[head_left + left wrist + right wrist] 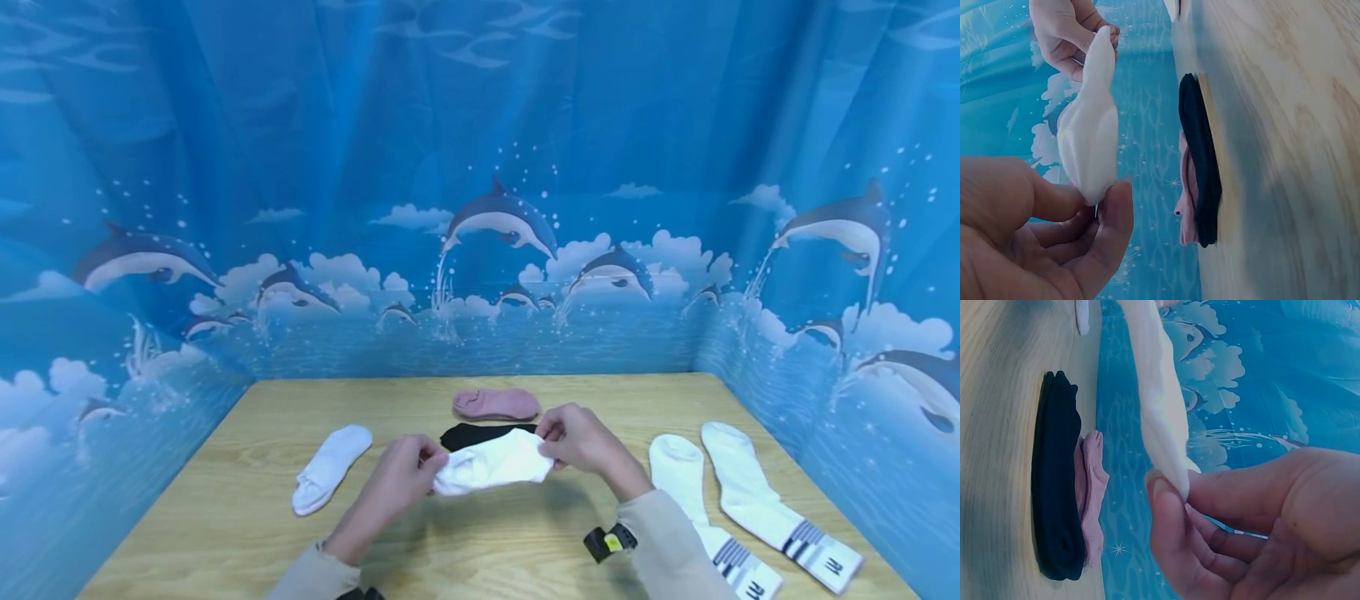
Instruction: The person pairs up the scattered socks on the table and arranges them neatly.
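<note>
A short white sock (491,463) is stretched between my two hands, raised above the table. My left hand (406,472) pinches its left end between thumb and fingers, as the left wrist view shows on the sock (1089,137). At the other end, my right hand (581,444) pinches the fabric the same way; thumb and fingertip meet on the sock (1163,400) in the right wrist view. Behind it on the table lie black socks (468,435), partly hidden by the held sock in the head view. Farther back are pink socks (497,404).
The wooden table (225,492) has another white ankle sock (330,469) on its left side. Two long white socks with striped cuffs, one inner (678,475) and one outer (738,471), lie at the right. A blue dolphin-print curtain (360,167) encloses the table's back and sides.
</note>
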### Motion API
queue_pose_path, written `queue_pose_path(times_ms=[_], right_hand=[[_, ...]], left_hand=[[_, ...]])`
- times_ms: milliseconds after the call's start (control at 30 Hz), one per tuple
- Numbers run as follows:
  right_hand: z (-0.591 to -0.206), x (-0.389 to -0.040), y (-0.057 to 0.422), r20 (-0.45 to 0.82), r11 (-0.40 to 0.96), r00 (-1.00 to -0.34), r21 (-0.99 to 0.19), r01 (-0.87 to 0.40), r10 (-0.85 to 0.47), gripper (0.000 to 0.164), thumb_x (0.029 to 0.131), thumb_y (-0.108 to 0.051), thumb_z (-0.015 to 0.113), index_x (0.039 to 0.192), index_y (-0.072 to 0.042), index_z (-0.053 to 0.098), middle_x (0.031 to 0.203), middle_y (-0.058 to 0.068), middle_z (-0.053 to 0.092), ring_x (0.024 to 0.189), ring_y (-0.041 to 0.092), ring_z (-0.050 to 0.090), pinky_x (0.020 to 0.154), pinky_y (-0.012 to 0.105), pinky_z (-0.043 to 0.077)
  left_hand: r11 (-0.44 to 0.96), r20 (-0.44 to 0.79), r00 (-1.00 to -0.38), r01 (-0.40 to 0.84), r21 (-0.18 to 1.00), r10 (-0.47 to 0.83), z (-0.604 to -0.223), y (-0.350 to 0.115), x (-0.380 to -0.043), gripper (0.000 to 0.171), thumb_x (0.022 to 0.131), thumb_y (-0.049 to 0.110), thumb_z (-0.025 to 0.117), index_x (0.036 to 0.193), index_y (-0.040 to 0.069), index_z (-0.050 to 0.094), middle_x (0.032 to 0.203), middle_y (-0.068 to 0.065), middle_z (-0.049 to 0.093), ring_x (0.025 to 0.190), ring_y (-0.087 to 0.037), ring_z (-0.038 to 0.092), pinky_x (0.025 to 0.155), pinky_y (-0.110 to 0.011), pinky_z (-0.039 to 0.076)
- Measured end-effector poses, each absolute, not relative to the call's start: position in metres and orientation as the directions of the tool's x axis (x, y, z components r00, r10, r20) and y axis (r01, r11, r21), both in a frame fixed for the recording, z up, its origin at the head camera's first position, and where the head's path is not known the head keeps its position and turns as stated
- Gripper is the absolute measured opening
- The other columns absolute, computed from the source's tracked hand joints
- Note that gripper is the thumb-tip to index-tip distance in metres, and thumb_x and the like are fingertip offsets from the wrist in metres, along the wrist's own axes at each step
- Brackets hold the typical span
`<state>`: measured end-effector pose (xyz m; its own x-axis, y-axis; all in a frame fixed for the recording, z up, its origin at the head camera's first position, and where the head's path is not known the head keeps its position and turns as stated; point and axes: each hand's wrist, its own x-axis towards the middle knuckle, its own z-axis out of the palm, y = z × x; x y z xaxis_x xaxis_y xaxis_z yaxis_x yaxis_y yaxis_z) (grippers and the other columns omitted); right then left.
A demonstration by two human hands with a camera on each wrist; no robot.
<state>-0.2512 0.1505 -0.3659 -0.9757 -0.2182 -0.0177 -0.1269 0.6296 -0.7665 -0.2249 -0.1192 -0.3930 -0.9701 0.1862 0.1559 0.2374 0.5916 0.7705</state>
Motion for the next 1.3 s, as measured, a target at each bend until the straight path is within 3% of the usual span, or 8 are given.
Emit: queue_pose_path(times_ms=[267,533,1033,1233,1300], right_hand=[[-0.373,-0.251,0.147,-0.079,0.681,-0.969,-0.725,-0.106,-0.235,0.011,0.085,0.010,0.071,0.092,0.001,0.070,0.078,0.010,0.065,0.063,0.018,0.063,0.058,0.028,0.058],[-0.384,-0.251,0.146,-0.117,0.701,-0.965,-0.708,-0.086,-0.236,0.013,0.082,0.012,0.072,0.089,0.001,0.068,0.077,0.011,0.063,0.059,0.018,0.063,0.056,0.028,0.059],[-0.404,-0.258,0.149,-0.160,0.763,-0.957,-0.641,-0.084,-0.241,0.015,0.079,0.013,0.072,0.087,0.000,0.069,0.074,0.009,0.065,0.052,0.015,0.065,0.053,0.027,0.057],[-0.402,-0.256,0.149,-0.178,0.818,-0.956,-0.567,-0.093,-0.232,0.017,0.080,0.008,0.074,0.093,-0.002,0.068,0.073,0.010,0.066,0.054,0.017,0.066,0.055,0.030,0.057],[-0.399,-0.256,0.150,-0.147,0.844,-0.963,-0.522,-0.120,-0.228,0.018,0.079,0.006,0.075,0.093,-0.003,0.069,0.078,0.008,0.067,0.063,0.017,0.066,0.062,0.031,0.057]], left_hand=[[0.613,0.178,-0.959,0.278,0.739,0.220,-0.403,-0.118,-0.234,0.021,0.102,0.009,0.059,0.087,0.000,0.070,0.066,-0.004,0.063,0.054,-0.011,0.058,0.048,-0.024,0.049],[0.635,0.178,-0.944,0.320,0.703,0.279,-0.416,-0.114,-0.242,0.026,0.100,0.008,0.060,0.076,0.005,0.069,0.057,0.002,0.056,0.048,-0.007,0.050,0.046,-0.023,0.042],[0.688,0.161,-0.932,0.351,0.636,0.326,-0.431,-0.109,-0.249,0.037,0.096,0.008,0.065,0.060,0.012,0.053,0.052,0.009,0.043,0.048,-0.006,0.042,0.048,-0.021,0.033],[0.674,0.187,-0.919,0.384,0.632,0.348,-0.430,-0.110,-0.252,0.011,0.092,0.006,0.070,0.081,0.004,0.068,0.070,0.000,0.059,0.064,-0.009,0.050,0.057,-0.023,0.042],[0.665,0.199,-0.908,0.408,0.626,0.369,-0.426,-0.109,-0.250,0.003,0.089,0.004,0.072,0.087,0.003,0.070,0.075,-0.001,0.062,0.068,-0.008,0.052,0.061,-0.023,0.045]])
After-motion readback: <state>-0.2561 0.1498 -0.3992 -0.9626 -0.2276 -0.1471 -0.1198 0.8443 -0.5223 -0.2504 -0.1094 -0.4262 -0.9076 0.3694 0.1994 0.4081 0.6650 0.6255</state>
